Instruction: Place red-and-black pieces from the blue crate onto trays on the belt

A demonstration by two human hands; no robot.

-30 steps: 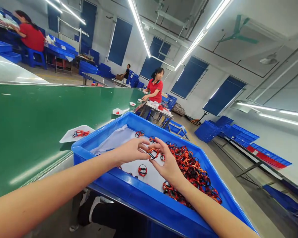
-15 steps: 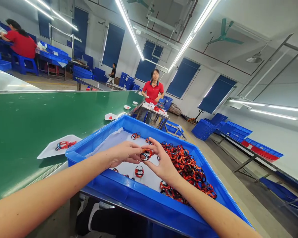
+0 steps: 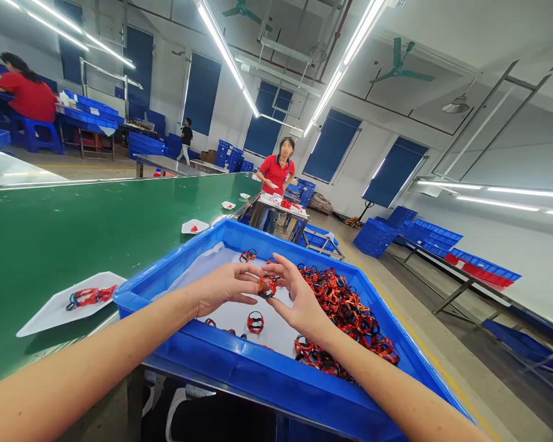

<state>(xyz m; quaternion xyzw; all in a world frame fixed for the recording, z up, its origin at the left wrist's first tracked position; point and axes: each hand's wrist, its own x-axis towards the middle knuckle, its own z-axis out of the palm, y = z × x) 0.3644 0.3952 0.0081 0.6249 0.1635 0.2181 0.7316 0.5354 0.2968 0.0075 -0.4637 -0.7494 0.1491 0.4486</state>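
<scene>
Green conveyor belt [image 3: 120, 212] ran left of left hand [image 3: 225, 285]. Blue plastic bin [image 3: 221, 362] lay beneath both hands. Heap of orange-black bands [image 3: 345, 307] sat right of right hand [image 3: 301, 302]. White dish [image 3: 46, 315] stood on belt, left of left hand. Both hands curled narrow, holding single looped band [image 3: 268, 286] between them. Light opposed pinch probably suited best, keeping it untwisted.

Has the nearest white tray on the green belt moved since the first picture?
Yes: the tray moved toward the camera, judged against the blue bin.
</scene>
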